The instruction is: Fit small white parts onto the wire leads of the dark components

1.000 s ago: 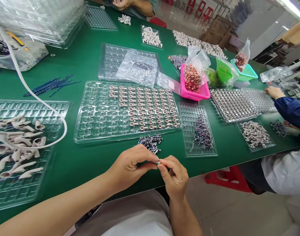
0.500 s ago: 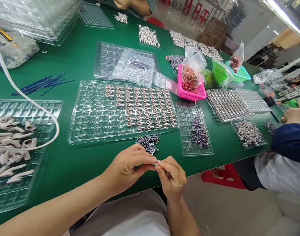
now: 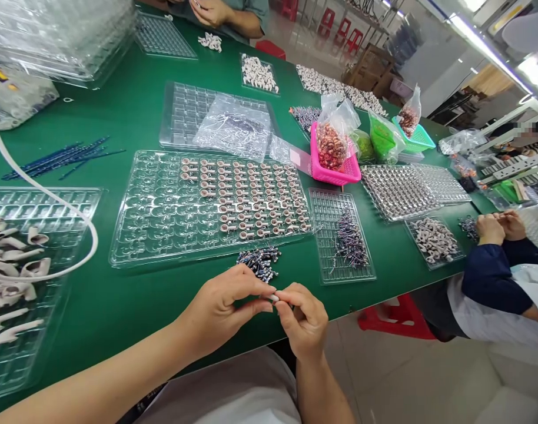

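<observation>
My left hand (image 3: 233, 306) and my right hand (image 3: 305, 318) meet over the table's near edge. Between their fingertips is a small whitish part (image 3: 274, 297), mostly covered, apparently an earbud shell; both hands pinch it. Just beyond my left fingers lies a heap of small dark wired parts (image 3: 260, 262). Farther back, a clear moulded tray (image 3: 163, 227) has rows of pale earbud shells (image 3: 240, 192) on its right side, while its left pockets are bare.
Another tray (image 3: 87, 203) at left carries loose pale shells (image 3: 17, 259) under a white cable (image 3: 81, 215). Dark wired parts fill a narrow tray (image 3: 326, 253) on the right, near a pink basket (image 3: 339, 176). A co-worker's hands (image 3: 498, 227) are at far right.
My left thumb and index finger have parted slightly, and more of the whitish part shows. The view has shifted a little, bringing both of the right-hand co-worker's hands into sight.
</observation>
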`<state>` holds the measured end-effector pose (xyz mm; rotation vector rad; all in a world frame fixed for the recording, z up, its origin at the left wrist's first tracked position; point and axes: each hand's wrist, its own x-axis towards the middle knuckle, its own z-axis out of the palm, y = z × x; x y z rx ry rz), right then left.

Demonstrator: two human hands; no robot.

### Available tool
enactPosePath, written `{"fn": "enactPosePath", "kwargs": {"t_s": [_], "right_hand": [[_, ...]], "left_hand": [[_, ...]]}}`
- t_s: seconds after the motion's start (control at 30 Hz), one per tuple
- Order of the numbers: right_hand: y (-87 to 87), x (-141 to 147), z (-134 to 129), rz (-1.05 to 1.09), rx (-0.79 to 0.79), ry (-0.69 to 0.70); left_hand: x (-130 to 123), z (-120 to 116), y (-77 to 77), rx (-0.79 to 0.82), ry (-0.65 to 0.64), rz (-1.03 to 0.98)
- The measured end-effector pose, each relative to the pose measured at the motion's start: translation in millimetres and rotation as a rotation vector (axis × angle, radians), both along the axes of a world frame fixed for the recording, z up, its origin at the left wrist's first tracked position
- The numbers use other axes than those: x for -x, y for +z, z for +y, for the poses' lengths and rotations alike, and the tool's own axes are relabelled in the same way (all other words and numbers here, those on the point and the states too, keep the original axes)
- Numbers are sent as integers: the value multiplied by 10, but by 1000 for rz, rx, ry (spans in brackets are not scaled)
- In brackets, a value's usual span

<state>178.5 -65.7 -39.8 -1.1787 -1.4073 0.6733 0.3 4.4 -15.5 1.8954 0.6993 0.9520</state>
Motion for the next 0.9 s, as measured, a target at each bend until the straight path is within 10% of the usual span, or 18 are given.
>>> {"fn": "enactPosePath", "kwargs": {"t_s": [0.5, 0.9], "right_hand": [[-38, 34, 12, -314, -137, -84], [12, 9, 73, -94, 80, 8]], "left_hand": [[-14, 17, 4, -123, 16, 29], [3, 29, 7, -195, -45, 61]]}}
